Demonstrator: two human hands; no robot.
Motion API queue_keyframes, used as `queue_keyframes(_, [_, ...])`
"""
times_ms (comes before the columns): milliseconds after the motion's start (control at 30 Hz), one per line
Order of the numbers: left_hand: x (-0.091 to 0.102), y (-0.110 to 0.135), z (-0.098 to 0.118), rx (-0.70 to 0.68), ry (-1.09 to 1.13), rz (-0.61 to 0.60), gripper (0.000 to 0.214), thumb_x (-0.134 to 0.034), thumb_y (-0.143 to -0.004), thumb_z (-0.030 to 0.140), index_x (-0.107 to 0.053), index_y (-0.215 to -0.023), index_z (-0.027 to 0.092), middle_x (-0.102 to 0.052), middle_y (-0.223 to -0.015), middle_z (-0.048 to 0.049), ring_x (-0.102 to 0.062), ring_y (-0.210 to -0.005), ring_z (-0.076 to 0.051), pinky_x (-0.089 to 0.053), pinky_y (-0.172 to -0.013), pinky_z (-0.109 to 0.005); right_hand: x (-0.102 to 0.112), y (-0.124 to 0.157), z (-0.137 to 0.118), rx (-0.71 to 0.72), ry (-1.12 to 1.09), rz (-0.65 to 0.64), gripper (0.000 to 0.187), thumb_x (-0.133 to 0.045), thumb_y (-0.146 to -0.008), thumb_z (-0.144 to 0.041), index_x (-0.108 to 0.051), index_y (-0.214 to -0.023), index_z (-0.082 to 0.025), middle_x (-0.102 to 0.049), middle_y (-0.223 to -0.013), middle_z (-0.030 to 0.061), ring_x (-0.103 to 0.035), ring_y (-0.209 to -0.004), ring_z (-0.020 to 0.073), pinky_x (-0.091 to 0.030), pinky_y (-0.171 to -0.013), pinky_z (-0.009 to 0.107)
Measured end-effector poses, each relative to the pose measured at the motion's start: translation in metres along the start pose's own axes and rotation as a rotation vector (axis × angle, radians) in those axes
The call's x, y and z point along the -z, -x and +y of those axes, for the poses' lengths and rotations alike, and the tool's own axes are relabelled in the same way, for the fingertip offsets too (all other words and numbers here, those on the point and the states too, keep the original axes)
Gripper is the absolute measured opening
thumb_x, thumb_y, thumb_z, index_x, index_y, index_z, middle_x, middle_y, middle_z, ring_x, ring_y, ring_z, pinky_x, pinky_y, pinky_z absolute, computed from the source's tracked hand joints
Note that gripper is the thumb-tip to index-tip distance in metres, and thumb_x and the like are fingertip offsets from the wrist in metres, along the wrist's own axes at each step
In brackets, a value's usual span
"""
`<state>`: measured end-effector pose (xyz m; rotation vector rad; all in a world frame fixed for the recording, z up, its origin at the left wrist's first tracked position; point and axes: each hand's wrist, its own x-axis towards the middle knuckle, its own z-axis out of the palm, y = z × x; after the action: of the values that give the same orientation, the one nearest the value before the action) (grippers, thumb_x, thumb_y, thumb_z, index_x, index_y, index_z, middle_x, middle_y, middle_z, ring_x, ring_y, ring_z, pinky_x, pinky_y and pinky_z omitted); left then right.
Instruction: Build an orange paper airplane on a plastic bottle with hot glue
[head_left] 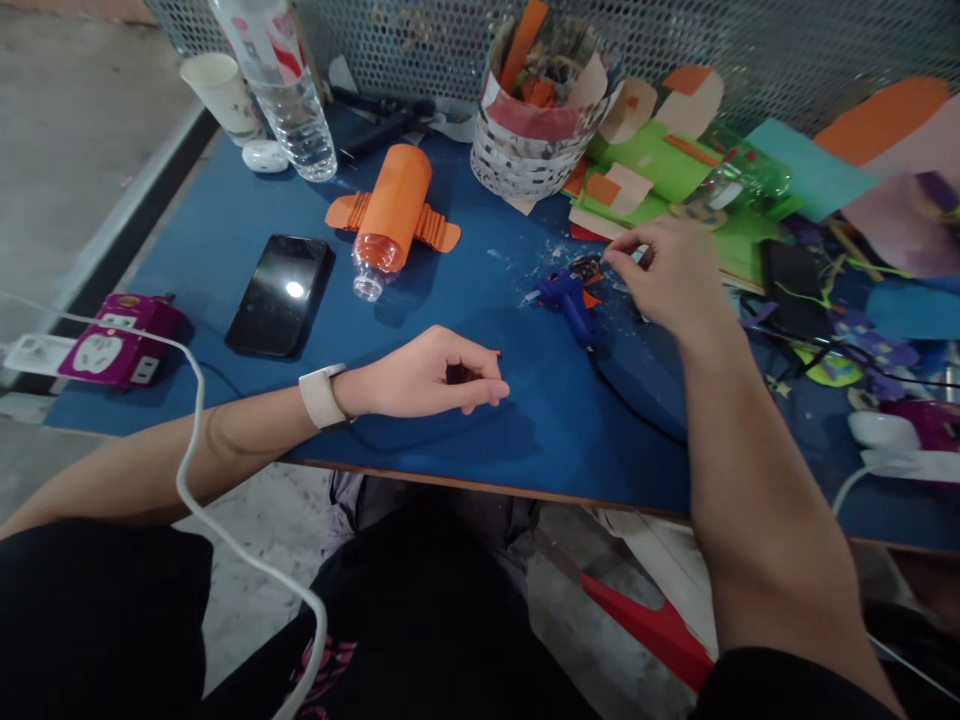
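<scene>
No legible text, bottle label point(259, 45) blurred

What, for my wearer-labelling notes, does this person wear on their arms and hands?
The left hand and right hand are ungloved, with bare forearms and no rings visible. A white watch band circles the left wrist, and black sleeves cover the upper arms.

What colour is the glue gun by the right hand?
The glue gun is blue with a black cord; head view shows it best.

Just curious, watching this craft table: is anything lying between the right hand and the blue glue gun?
Nothing visible does. The right hand sits just right of the blue glue gun, only small scraps between.
</scene>
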<state>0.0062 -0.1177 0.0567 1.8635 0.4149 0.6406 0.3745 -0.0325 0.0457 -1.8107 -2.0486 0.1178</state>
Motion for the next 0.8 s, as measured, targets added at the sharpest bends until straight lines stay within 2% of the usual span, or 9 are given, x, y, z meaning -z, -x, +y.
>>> queue_keyframes(200, [0.0,0.001,-0.002,0.015,-0.014,0.015,0.034,-0.08,-0.116,0.032,-0.083,-0.083,0.021,-0.081,-0.072,0.0017,-0.073,-0.064,-0.01,-0.066,-0.132,-0.041,-0.006,-0.003,0.013,-0.007,-0.011,0.029,0.008,-0.077,-0.111,-0.018,-0.085,-0.114,-0.019,-0.082,-0.124,0.0162,-0.075,-0.111,0.0308,-0.058,-0.112,0.05])
queue_keyframes(400, [0.0,0.001,-0.001,0.038,-0.029,0.011,0.035,-0.08,-0.116,0.035,-0.084,-0.084,0.02,-0.081,-0.072,0.0008,-0.073,-0.064,-0.009,-0.071,-0.106,-0.027,-0.011,-0.008,0.022,-0.048,-0.038,0.067,0.007,-0.078,-0.109,-0.018,-0.085,-0.111,-0.02,-0.082,-0.122,0.0148,-0.074,-0.106,0.0289,-0.057,-0.111,0.049])
queue_keyframes(500, [0.0,0.0,0.001,0.051,-0.023,0.01,0.037,-0.079,-0.115,0.034,-0.082,-0.082,0.02,-0.08,-0.07,-0.0002,-0.071,-0.063,-0.009,-0.071,-0.096,-0.025,-0.01,-0.008,0.02,-0.045,-0.054,0.061,0.005,-0.08,-0.108,-0.018,-0.085,-0.108,-0.021,-0.083,-0.12,0.0134,-0.07,-0.098,0.0266,-0.056,-0.108,0.047])
queue_keyframes(567, [0.0,0.0,0.001,0.048,-0.024,0.022,0.038,-0.078,-0.115,0.034,-0.081,-0.08,0.02,-0.08,-0.07,-0.0003,-0.071,-0.063,-0.01,-0.072,-0.102,-0.029,-0.008,-0.007,0.018,-0.046,-0.047,0.066,0.004,-0.081,-0.109,-0.019,-0.084,-0.108,-0.022,-0.082,-0.121,0.013,-0.069,-0.096,0.0263,-0.056,-0.107,0.047])
queue_keyframes(700, [-0.001,0.001,0.0,0.009,-0.007,0.025,0.039,-0.078,-0.116,0.032,-0.079,-0.079,0.021,-0.08,-0.071,0.0015,-0.07,-0.063,-0.009,-0.066,-0.129,-0.039,-0.007,-0.006,0.016,-0.042,-0.048,0.062,0.005,-0.083,-0.109,-0.018,-0.085,-0.106,-0.022,-0.081,-0.119,0.0121,-0.068,-0.093,0.0258,-0.056,-0.103,0.046])
queue_keyframes(800, [-0.001,0.001,0.001,0.014,-0.009,0.011,0.035,-0.079,-0.116,0.032,-0.082,-0.083,0.021,-0.08,-0.071,0.0018,-0.071,-0.064,-0.01,-0.067,-0.128,-0.039,-0.008,-0.006,0.016,-0.03,-0.069,0.057,0.006,-0.083,-0.107,-0.019,-0.086,-0.105,-0.023,-0.083,-0.118,0.0117,-0.067,-0.088,0.0248,-0.055,-0.098,0.045])
